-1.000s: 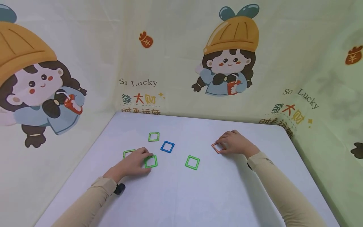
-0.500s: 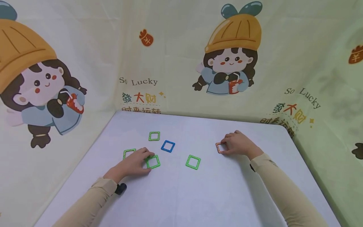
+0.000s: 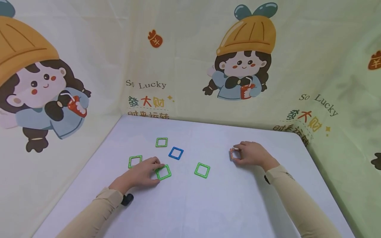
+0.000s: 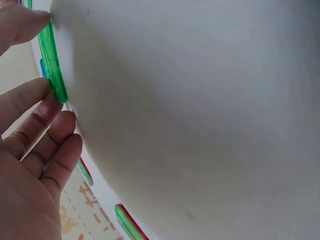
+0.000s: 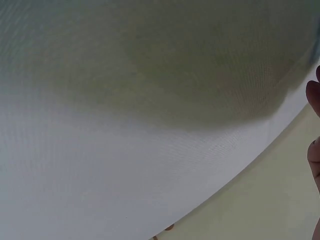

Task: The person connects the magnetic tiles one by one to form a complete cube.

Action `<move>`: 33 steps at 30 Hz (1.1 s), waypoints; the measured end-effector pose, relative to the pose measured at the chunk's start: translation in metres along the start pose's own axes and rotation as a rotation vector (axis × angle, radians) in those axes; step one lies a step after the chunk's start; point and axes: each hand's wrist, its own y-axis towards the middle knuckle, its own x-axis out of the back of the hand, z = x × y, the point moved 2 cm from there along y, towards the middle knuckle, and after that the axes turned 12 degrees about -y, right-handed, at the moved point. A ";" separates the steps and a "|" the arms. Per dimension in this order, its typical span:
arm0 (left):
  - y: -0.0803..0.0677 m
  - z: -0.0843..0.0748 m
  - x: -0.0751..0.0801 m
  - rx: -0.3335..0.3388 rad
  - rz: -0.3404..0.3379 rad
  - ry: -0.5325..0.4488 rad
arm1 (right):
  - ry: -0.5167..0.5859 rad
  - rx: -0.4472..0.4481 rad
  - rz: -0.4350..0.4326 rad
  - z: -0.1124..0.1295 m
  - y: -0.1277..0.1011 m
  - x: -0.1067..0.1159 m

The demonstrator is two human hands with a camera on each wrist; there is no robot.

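Note:
My left hand [image 3: 155,167] lies on the white table [image 3: 208,205] and pinches the near-left edge of a green square frame [image 3: 164,172]. In the left wrist view the thumb [image 4: 22,22] and a fingertip [image 4: 30,100] hold that green frame [image 4: 52,70] by its edge. My right hand [image 3: 242,153] grips a small orange square frame [image 3: 234,153], fingers curled round its right side. It looks tipped up off the table. The right wrist view shows mostly table, with fingertips [image 5: 314,95] at the right edge.
Three more green square frames lie flat: one at the back [image 3: 161,142], one left of my left hand [image 3: 135,161], one in the middle [image 3: 202,170]. A blue square frame [image 3: 176,153] sits between them. A printed cloth backdrop [image 3: 190,66] walls the table's far and side edges.
My left hand has pushed its green frame a little to the right and turned it. My right hand has drawn the orange frame to the right and tipped it up.

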 end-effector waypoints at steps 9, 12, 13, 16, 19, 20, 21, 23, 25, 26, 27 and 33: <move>0.000 -0.010 -0.002 -0.049 0.039 0.039 | 0.050 -0.055 0.010 -0.002 -0.007 0.000; 0.001 -0.015 -0.001 -0.060 0.052 0.040 | 0.059 -0.064 0.003 -0.003 -0.009 0.001; 0.001 -0.017 -0.001 -0.064 0.056 0.034 | 0.057 -0.066 0.001 -0.003 -0.009 0.001; 0.003 -0.022 -0.001 -0.070 0.065 0.014 | 0.060 -0.072 -0.013 -0.004 -0.011 0.003; 0.005 -0.024 -0.003 -0.067 0.081 0.009 | 0.081 -0.081 -0.016 -0.003 -0.013 0.006; 0.006 -0.025 -0.004 -0.066 0.087 0.012 | 0.090 -0.083 -0.013 -0.002 -0.014 0.007; 0.008 -0.025 -0.005 -0.065 0.093 0.015 | 0.100 -0.084 -0.010 -0.001 -0.014 0.008; 0.010 -0.026 -0.007 -0.060 0.103 0.013 | 0.106 -0.086 0.005 0.000 -0.014 0.009; 0.011 -0.028 -0.009 -0.058 0.108 0.010 | 0.106 -0.088 0.018 0.002 -0.014 0.010; 0.012 -0.029 -0.010 -0.060 0.108 0.007 | 0.104 -0.090 0.021 0.003 -0.014 0.011; 0.013 -0.030 -0.011 -0.062 0.108 0.004 | 0.103 -0.092 0.024 0.003 -0.014 0.011; 0.015 -0.039 -0.012 -0.085 0.100 -0.005 | 0.108 -0.095 0.025 0.003 -0.011 0.015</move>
